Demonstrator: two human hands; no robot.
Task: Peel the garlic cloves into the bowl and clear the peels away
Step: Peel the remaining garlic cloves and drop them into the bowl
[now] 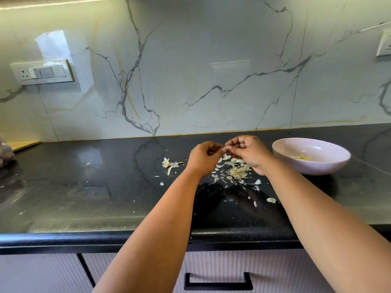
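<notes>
Our left hand (204,158) and our right hand (246,152) meet fingertip to fingertip just above the black counter (84,187), both with fingers curled in a narrow pinch around something small between them. We take it for a garlic clove (224,147), though it is too small to tell for sure. Directly beneath the hands, toward the counter's back edge, lies a pile of peels (234,171), with loose flakes scattered toward the front edge. Another clump of skins (169,163) sits just left of our left hand. To the right of our right hand stands the pale bowl (311,155), with a few peeled cloves (303,157) lying inside it.
</notes>
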